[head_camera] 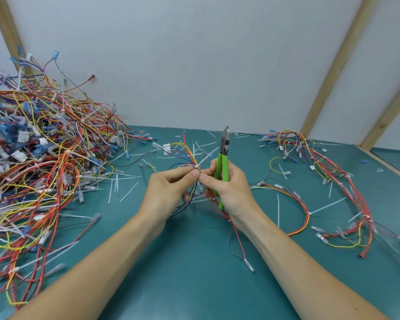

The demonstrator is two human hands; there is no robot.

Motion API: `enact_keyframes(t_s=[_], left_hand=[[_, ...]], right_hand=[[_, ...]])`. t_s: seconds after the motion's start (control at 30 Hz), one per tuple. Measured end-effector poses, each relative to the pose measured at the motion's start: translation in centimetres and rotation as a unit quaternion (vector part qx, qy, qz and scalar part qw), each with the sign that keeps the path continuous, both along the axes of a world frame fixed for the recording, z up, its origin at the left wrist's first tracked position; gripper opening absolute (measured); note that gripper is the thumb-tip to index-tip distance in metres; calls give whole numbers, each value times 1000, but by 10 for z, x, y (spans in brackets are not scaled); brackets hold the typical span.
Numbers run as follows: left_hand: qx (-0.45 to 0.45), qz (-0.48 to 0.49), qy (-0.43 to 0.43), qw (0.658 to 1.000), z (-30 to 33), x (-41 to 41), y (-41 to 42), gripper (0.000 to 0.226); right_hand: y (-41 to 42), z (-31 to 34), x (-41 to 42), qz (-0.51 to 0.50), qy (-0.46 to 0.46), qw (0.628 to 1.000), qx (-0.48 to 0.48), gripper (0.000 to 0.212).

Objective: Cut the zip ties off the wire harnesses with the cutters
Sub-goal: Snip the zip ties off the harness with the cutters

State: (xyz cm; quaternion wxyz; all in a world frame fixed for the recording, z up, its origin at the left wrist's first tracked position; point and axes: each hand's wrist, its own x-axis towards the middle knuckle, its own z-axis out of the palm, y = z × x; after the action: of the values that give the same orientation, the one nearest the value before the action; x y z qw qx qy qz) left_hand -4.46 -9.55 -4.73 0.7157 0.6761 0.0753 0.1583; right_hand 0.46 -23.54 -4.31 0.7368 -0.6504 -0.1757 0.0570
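Note:
My left hand (168,189) pinches a wire harness (187,155) of red, yellow and blue wires just under a white zip tie (206,158), whose tail sticks up to the right. My right hand (226,187) holds the green-handled cutters (224,158) upright in its palm, jaws pointing up and away from the tie. Its thumb and forefinger also pinch the same bundle beside my left fingertips. The harness's lower wires hang down between my wrists to the table.
A large tangled heap of harnesses (32,162) fills the left side of the green table (194,273). More harnesses (321,181) lie spread at the right. Cut zip tie pieces (116,188) litter the middle. A white wall with wooden battens stands behind.

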Motion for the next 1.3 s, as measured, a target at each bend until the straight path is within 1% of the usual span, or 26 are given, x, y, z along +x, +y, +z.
enact_keyframes(t_s=[0.1, 0.17, 0.27, 0.33, 0.4, 0.5, 0.57, 0.7, 0.8, 0.9, 1.03, 1.3], left_hand=[[-28, -40, 50, 998, -3, 1, 2, 17], [-48, -49, 57, 996, -5, 2, 3, 19], [-88, -9, 45, 995, -3, 3, 3, 17], [-110, 26, 31, 993, -1, 3, 5, 16], [-106, 65, 18, 992, -1, 4, 8, 14], [-79, 126, -8, 989, -1, 4, 10, 13], [-60, 149, -20, 987, -1, 3, 11, 14], [-39, 166, -33, 985, 1, 3, 12, 14], [-33, 174, -43, 983, 1, 3, 13, 10], [-44, 169, -62, 983, 1, 2, 12, 9], [-41, 164, -76, 983, 0, 3, 11, 9], [-29, 145, -86, 985, -4, 3, 10, 7]], right_hand=[[-1, -1, 2, 29, -17, 999, -31, 26], [-1, 0, 1, 31, -10, 999, -41, 21], [1, 4, 1, -38, 3, 999, -25, 24], [-4, 5, 6, -103, -48, 991, -64, 31], [-13, 6, 11, -137, -112, 977, -122, 35], [-25, 7, 18, -147, -192, 946, -215, 37], [-26, 6, 19, -147, -235, 922, -269, 37], [-25, 5, 18, -123, -269, 895, -334, 39], [-24, 4, 16, -107, -272, 894, -340, 38], [-23, 4, 15, -113, -276, 896, -329, 34], [-23, 4, 16, -130, -276, 893, -332, 38], [-22, 4, 14, -121, -271, 896, -330, 41]])
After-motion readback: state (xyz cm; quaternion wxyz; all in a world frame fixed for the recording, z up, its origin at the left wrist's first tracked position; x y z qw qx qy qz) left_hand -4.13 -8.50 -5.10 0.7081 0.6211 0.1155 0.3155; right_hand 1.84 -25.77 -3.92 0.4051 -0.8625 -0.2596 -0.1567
